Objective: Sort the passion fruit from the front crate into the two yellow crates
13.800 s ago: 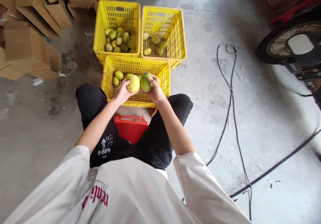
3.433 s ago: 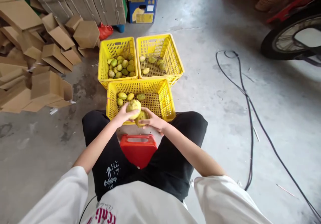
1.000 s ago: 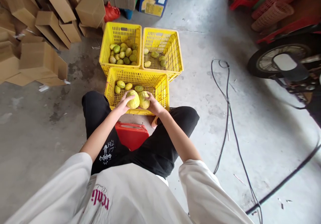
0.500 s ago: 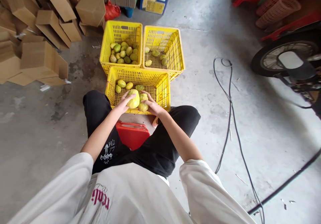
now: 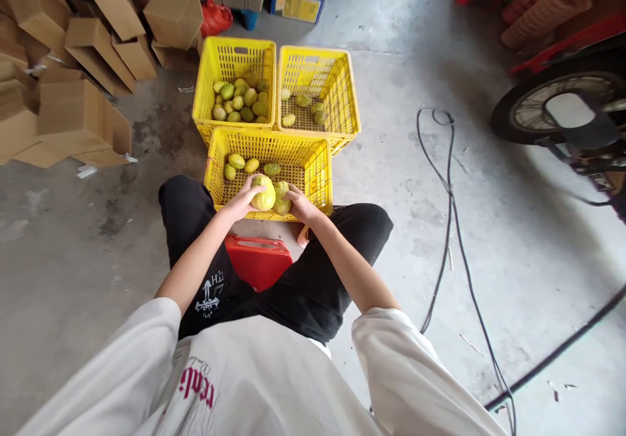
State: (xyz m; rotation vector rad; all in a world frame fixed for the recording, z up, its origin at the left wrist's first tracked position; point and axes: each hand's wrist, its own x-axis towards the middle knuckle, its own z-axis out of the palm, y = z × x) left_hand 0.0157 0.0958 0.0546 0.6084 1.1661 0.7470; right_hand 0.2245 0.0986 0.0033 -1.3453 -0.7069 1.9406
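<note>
My left hand is wrapped round a large pale yellow, ribbed fruit, which looks like a small papaya or melon. In my right hand is a greener, lumpy fruit of the same sort. The two fruits are side by side, seemingly touching, over the near part of the front yellow crate. Inside that crate, at the back left, lie several smaller yellow-green fruits, with a greener fruit nearer the middle. My fingertips under both fruits are hidden.
Behind stand a left yellow crate with many fruits and a right yellow crate with several. A red stool is between my legs. Cardboard boxes fill the left. Black cable and a motorbike wheel are at the right.
Earliest, my right hand held a smooth green fruit; now it holds a lumpy yellow-green one. Over the last second the right-hand fruit has turned in my fingers, and both hands stay over the crate.
</note>
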